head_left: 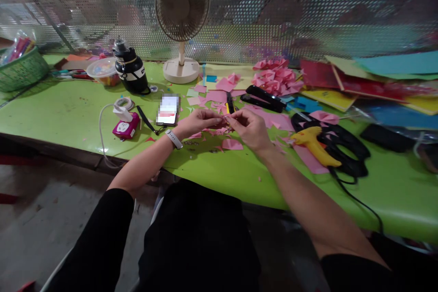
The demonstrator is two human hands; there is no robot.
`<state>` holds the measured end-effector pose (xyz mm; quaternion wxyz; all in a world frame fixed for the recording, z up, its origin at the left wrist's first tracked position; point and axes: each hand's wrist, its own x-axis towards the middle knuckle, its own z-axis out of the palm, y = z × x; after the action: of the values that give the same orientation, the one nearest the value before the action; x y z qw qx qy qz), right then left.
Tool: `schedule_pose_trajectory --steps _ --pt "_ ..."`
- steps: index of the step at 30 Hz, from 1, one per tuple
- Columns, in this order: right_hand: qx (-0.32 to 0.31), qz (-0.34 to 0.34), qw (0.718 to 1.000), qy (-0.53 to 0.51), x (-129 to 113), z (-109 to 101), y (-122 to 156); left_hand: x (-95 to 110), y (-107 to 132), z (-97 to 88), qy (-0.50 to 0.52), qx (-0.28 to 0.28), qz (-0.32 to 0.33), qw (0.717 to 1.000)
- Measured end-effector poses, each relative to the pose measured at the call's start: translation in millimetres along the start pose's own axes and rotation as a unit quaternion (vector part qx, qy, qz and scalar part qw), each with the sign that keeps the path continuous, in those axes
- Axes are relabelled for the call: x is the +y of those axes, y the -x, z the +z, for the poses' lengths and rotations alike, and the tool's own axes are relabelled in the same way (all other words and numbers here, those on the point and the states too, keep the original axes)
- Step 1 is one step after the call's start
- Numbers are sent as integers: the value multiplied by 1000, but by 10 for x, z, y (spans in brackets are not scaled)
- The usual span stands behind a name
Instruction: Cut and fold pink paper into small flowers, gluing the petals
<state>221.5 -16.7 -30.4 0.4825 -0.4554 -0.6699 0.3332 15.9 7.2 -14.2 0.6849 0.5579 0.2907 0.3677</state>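
My left hand [201, 121], with a white band at its wrist, pinches one side of a small pink piece of paper [224, 120]. On its other side the fingertips of my right hand [251, 128] are closed too. Fingers cover most of the piece, so its shape is hidden. Below both hands lie pink paper scraps [232, 144] and a few small metal-looking bits [191, 143]. Just beyond the fingertips rests a yellow-and-black tool [229, 102], partly covered. A black stapler [263, 98] lies behind my right hand.
A yellow glue gun [315, 146] rests on a black holder [352, 146] at right, its cord hanging off the edge. Folded pink paper pieces [277, 77] are heaped behind. A fan [181, 70], black bottle [132, 73], phone [168, 109] and purple power adapter [126, 127] stand left and back.
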Motion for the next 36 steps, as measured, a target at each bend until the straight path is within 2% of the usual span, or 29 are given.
schedule_pose_trajectory --steps 9,14,18,21,25,30,36 --pt "3 -2 1000 6 -22 9 5 -6 2 -5 -10 10 -5 1000" --pt "14 4 1000 15 -87 -43 -5 -5 8 -14 -18 -13 0 1000" --pt "-50 21 998 29 -181 -81 -12 -18 18 -18 -28 -42 -15 999" --pt "-94 -16 993 67 -223 -69 -2 -16 27 -16 -14 -75 -36 996" --pt "-97 -68 989 89 -225 -45 18 28 54 1 5 -92 -65 994" --pt "-117 -67 988 73 -233 -23 39 84 90 28 -31 -114 -89 989" --pt "-78 -97 987 97 -292 -2 56 115 92 50 -35 -99 -78 991"
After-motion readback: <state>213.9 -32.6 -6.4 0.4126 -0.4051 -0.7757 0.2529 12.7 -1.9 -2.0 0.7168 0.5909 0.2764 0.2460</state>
